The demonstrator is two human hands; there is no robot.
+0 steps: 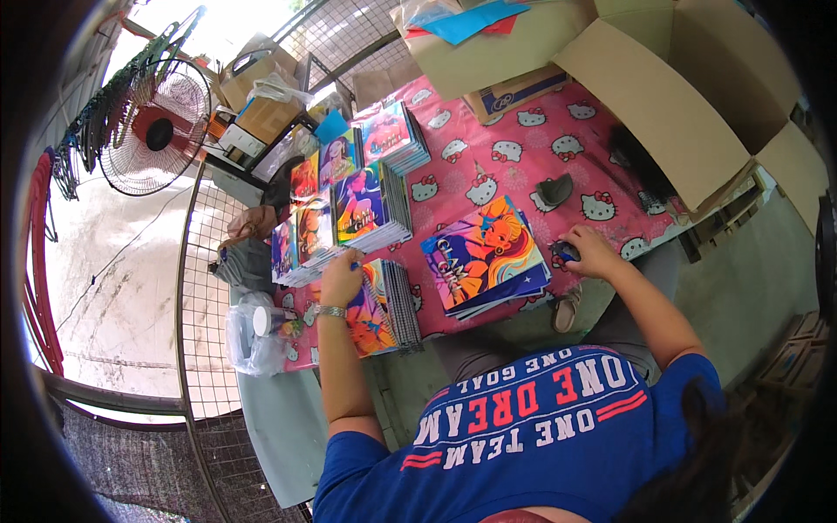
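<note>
My left hand (342, 277), with a metal watch at its wrist, has its fingers curled at the upper edge of a stack of spiral-bound notebooks (384, 301). A bit of blue shows at its fingertips, too small to name. My right hand (593, 251) is closed around a small dark object (567, 251) at the table's near edge. Between the hands lies a loose pile of bright illustrated covers (484, 253), the top one orange, purple and blue. Beyond my left hand stand several more notebook stacks, among them a tall one (370, 205) with a purple and yellow cover.
A pink patterned cloth (514, 179) covers the table, with a grey-green curved piece (554, 191) on it. A large open carton (697, 105) stands at the right. Farther left are a fan (157, 133) and a plastic bag (253, 336) with a cup.
</note>
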